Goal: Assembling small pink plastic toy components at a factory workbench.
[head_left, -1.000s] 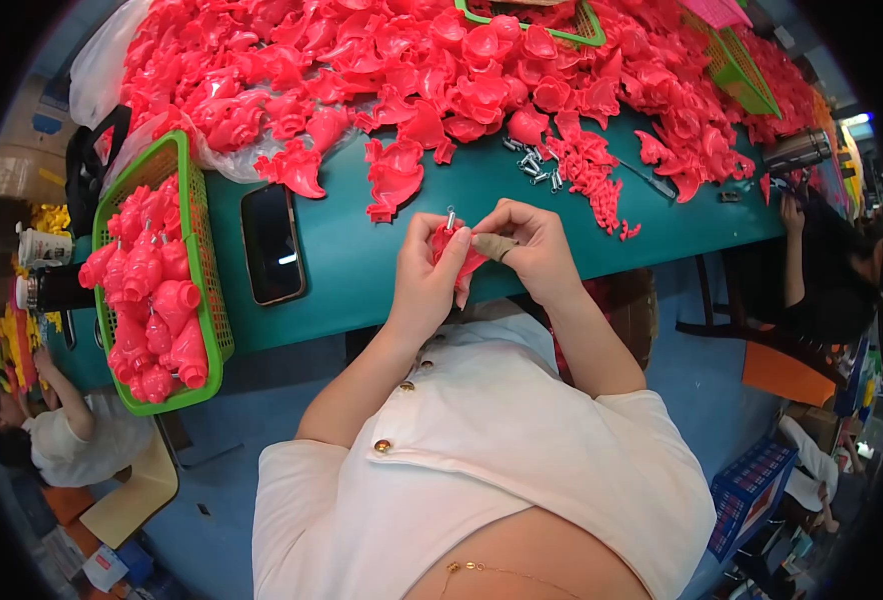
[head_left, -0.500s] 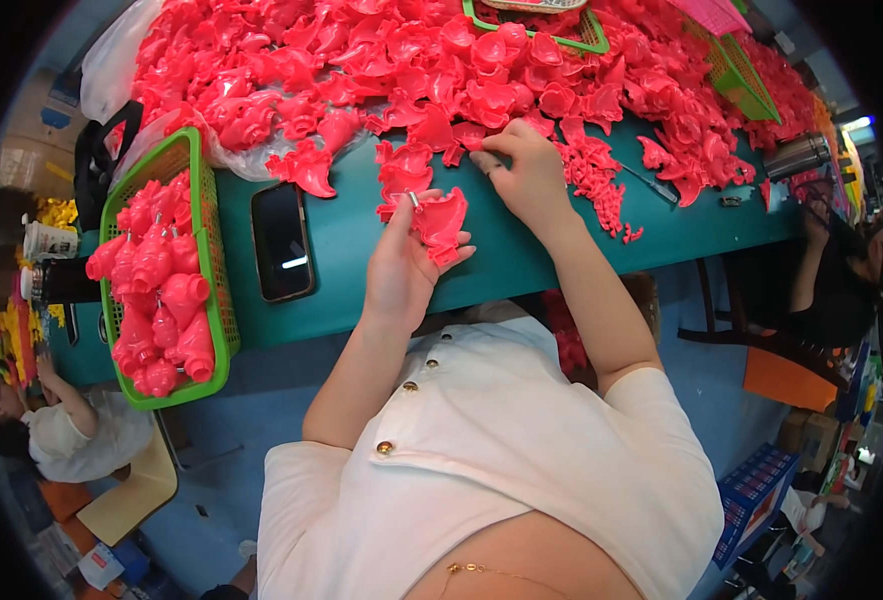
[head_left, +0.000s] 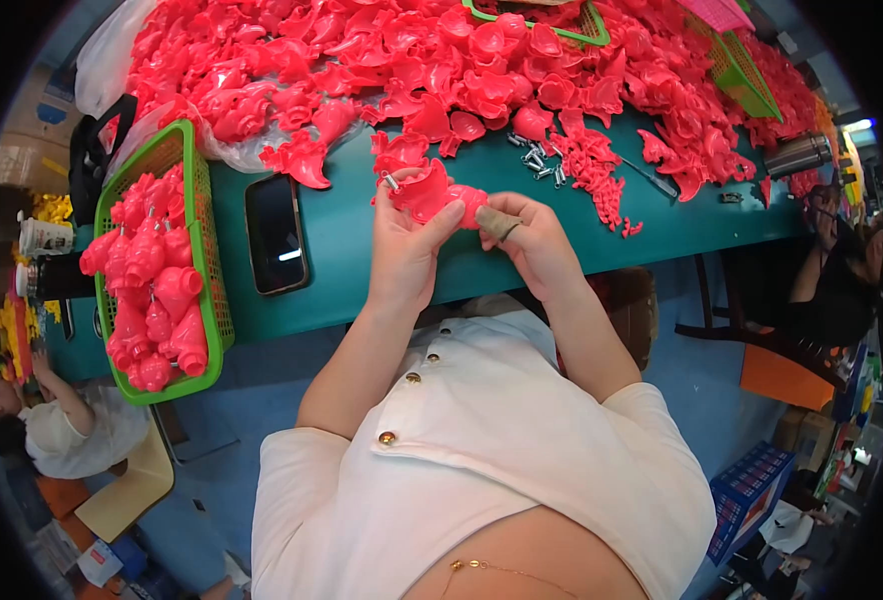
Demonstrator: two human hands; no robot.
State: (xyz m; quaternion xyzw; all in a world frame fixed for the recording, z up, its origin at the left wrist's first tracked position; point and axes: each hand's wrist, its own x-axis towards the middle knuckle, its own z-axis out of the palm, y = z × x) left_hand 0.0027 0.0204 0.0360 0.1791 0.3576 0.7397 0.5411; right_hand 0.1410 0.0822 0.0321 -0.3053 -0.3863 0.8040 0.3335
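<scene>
My left hand point(head_left: 405, 250) is closed around a glossy pink-red plastic shell point(head_left: 422, 197) above the near edge of the table. A small silvery metal piece point(head_left: 392, 182) stands out by my left fingers. My right hand point(head_left: 542, 250), its thumb in a tan wrap point(head_left: 499, 223), grips a rounded pink plastic part point(head_left: 471, 204) at the shell's right end. The two parts touch; whether they are joined I cannot tell. Beyond my right hand lie several small metal springs or pins point(head_left: 542, 165) beside a heap of tiny pink parts point(head_left: 597, 180).
A green basket point(head_left: 212, 300) of assembled pink pieces stands at the left, next to a black phone point(head_left: 277, 235). A large heap of pink shells point(head_left: 362, 50) covers the far side. A screwdriver point(head_left: 652, 180) and a metal flask point(head_left: 800, 155) lie to the right.
My right hand has come back from the heap toward my left hand and now holds a rounded pink part against the shell. Its withdrawal uncovers the small metal pieces.
</scene>
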